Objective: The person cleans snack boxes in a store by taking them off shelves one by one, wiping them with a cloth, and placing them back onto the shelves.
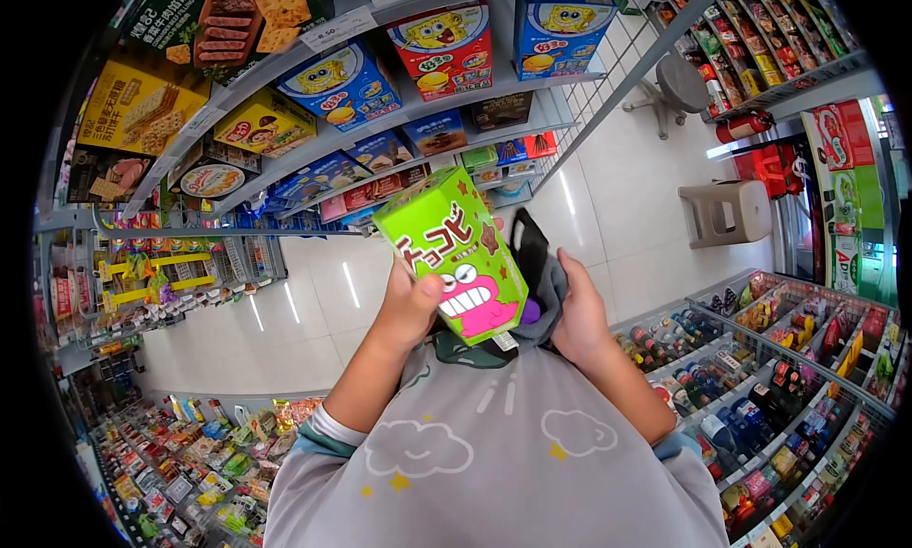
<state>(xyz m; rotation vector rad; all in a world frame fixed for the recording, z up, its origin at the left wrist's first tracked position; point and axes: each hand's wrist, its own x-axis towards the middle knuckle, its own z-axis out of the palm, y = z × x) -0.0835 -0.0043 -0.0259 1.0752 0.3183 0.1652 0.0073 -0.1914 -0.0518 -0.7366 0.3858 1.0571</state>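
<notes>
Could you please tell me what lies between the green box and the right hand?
In the head view, grey and black fabric lies between the green box and the right hand, with a small purple thing showing beside the box.

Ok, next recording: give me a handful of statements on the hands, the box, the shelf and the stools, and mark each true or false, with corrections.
1. The left hand holds a green box. True.
2. The right hand grips the green box too. False: it is apart from the box, beside a grey fabric item; whether it holds that is unclear.
3. On the upper shelf, a red box stands between two blue boxes. True.
4. The front of the grey top is plain. False: it shows clouds and yellow stars.
5. A beige stool stands on the tiled floor. True.
</notes>
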